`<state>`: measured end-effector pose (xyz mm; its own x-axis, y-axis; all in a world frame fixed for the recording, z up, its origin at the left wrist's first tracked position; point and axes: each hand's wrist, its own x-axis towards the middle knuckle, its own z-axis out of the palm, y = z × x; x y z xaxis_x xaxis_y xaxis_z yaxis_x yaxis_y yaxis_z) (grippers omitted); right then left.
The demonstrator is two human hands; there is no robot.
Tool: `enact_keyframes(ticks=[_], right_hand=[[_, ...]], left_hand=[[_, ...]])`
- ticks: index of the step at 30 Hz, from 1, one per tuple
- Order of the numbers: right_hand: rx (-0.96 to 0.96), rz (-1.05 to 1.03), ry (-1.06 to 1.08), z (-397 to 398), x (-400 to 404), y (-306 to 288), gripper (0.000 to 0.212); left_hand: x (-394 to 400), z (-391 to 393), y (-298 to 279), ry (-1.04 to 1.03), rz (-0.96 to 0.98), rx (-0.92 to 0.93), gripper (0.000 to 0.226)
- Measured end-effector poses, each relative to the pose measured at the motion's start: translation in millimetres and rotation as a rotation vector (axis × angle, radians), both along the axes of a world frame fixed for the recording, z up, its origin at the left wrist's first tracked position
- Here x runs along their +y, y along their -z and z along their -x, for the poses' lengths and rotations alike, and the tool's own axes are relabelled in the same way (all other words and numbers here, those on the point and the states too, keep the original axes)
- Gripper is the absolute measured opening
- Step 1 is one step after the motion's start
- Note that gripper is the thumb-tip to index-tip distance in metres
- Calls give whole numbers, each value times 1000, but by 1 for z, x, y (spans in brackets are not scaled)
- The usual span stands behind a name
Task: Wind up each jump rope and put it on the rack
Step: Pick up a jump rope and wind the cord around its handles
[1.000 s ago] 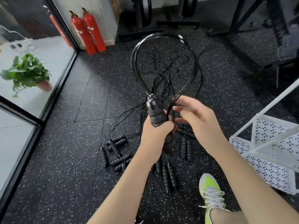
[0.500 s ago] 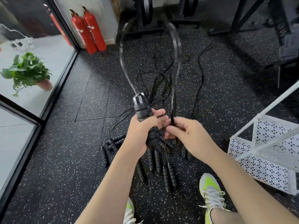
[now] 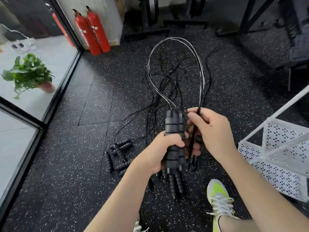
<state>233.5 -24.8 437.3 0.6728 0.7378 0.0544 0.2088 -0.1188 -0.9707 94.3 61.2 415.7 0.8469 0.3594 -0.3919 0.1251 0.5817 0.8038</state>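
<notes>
Black ribbed handles (image 3: pixel 173 139) of one jump rope stand side by side and nearly upright in the left hand (image 3: pixel 164 150), whose fingers wrap round their middle — the forearm reaches in from the lower edge of the view. Thin cord (image 3: pixel 175 42) leaves the handle tops and arches up and away in a tall loop, then descends to the right hand (image 3: pixel 212 131). That hand is raised just beside the handles, thumb and forefinger pinching the bundled strands, which hang on down past the palm. Other jump ropes (image 3: pixel 167 84) lie tangled on the speckled rubber floor (image 3: pixel 70 164) below, their handles (image 3: pixel 117 155) clustered left of the left wrist. White perforated rack (image 3: pixel 275 148) stands at the right — well apart from both hands.
</notes>
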Motion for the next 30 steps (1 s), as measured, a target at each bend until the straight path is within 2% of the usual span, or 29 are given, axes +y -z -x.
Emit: enact_keyframes(ticks=[2,4,7,10,12,15,18,21,23,26,30], right_hand=[[-11,-4,74,-8,1,5,9],[22,56,80,-12,3,9,9],[51,199,-9,-10,3,15,36],[138,209,-116,-5,1,20,47],[282,177,-107,-1,2,22,44],[471,194,26,-3,7,27,23],[297,486,60,-21,4,44,21],[-62,898,-74,-30,-5,52,22],[-198,1012,-138,-28,-8,53,28],[-277,884,-105,-24,-7,46,28],[-440,327,-47,-15,-5,23,46]], left_hand=[[-7,0,-3,59,16,-45,31],[-11,-3,-2,25,5,-51,28],[-12,-7,2,-62,-10,-53,28],[-7,-8,6,-117,38,-49,30],[-4,-7,7,-98,21,-30,33],[0,-4,6,-92,-86,87,28],[6,-1,8,-109,-145,172,39],[10,4,7,-94,-75,136,35],[13,9,6,-31,-65,96,38],[15,15,4,85,-70,41,46],[9,17,-1,172,-130,76,40]])
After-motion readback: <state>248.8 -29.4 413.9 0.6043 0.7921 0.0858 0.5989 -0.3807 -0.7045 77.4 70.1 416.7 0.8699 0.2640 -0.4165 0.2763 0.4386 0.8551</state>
